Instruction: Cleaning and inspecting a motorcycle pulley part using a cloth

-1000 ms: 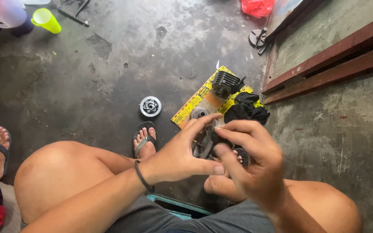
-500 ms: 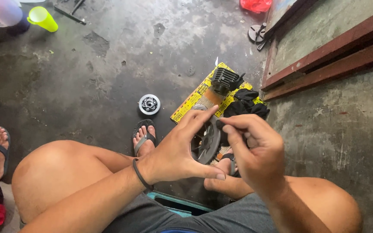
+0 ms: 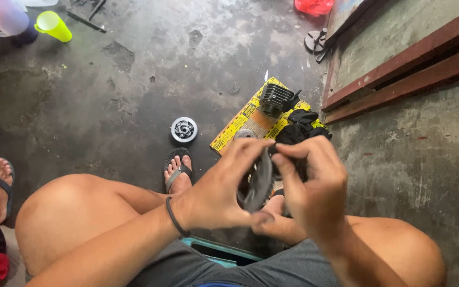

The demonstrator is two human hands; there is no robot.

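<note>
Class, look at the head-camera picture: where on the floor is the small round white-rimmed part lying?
The small round part lies on the concrete floor left of the yellow mat, just beyond the sandalled foot.

The round grey part (image 3: 258, 183) now stands edge-on between both hands. The right hand (image 3: 312, 186) has closed in beside it, fingers curled over its rim.

Disc (image 3: 258, 183) in the hands: dull grey metal, matt, grimy.
Floor (image 3: 134, 79): rough, stained concrete.
Round part (image 3: 184, 129), far left: bright, shiny metal.
Mat (image 3: 240, 125): yellow printed card.
Cup (image 3: 54, 25), far left: glossy translucent plastic.
</note>
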